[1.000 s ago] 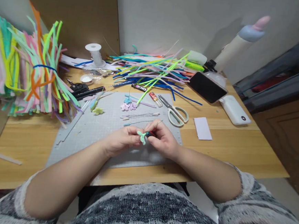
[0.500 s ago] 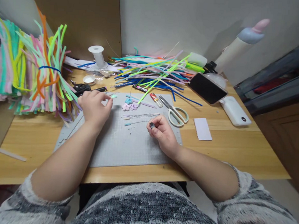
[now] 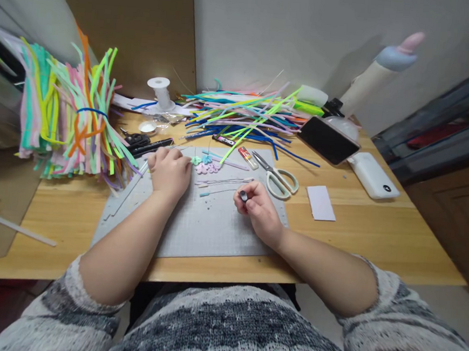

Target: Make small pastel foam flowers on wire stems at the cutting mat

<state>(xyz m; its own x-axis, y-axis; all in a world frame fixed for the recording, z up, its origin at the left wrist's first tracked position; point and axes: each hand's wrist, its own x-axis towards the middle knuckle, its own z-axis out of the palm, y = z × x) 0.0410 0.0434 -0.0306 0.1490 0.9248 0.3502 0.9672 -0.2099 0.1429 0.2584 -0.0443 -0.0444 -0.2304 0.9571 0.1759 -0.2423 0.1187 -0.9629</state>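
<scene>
My right hand (image 3: 261, 213) is closed around a small dark cylinder (image 3: 243, 196), seen end-on with a pale, hollow-looking end; its kind is not clear. My left hand (image 3: 170, 173) rests palm down at the left of the grey cutting mat (image 3: 213, 233). Its fingers curl away under the back of the hand, so their tips are hidden. Right beside it lies a mint-green fuzzy flower (image 3: 195, 160), next to a blue flower (image 3: 206, 159) and several lilac flowers (image 3: 208, 168). Thin wire stems with coloured tips (image 3: 204, 194) lie between the hands.
Scissors (image 3: 278, 180) and a lighter (image 3: 248, 157) lie beyond my right hand. A pile of pipe cleaners (image 3: 243, 111) spreads along the wall. A tied bundle of them (image 3: 88, 126) stands left. A phone (image 3: 327, 140), power bank (image 3: 374, 175) and white card (image 3: 320, 203) lie right.
My left hand has moved right and come down to the mat. The mint-green flower has shifted right, beside the other flowers. My right hand keeps its hold. The view has shifted slightly left.
</scene>
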